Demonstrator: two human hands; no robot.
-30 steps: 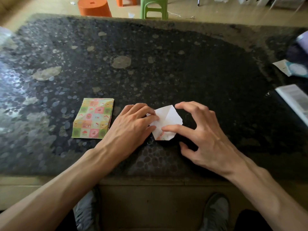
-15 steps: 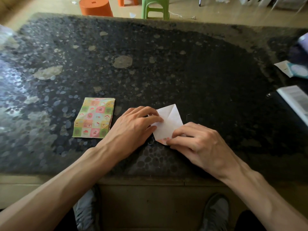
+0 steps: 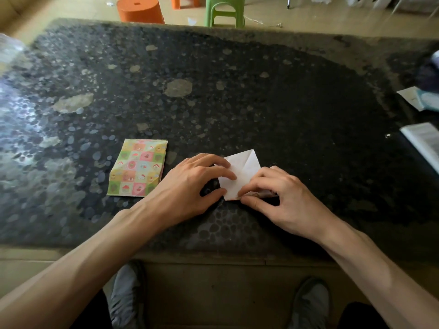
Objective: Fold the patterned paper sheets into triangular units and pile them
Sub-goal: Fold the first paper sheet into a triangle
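Paper (image 3: pixel 245 166) pinned flat by left hand (image 3: pixel 190 186), right hand (image 3: pixel 285 200) pinching its near corner; booklet (image 3: pixel 424 141) print's too blurry.

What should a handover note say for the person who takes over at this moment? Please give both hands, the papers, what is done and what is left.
Left hand: straight fingers press the left side of the half-folded sheet onto the table.
Right hand: thumb and forefinger pinch the sheet's lower right flap.
Patterned stack: lies flat on the table, left of the left hand, with no hand on it.
Done: one sheet is white side up, creased down the middle, partly folded.
Left: finish this unit, fold the stack, start the pile. No finished triangle is in view.
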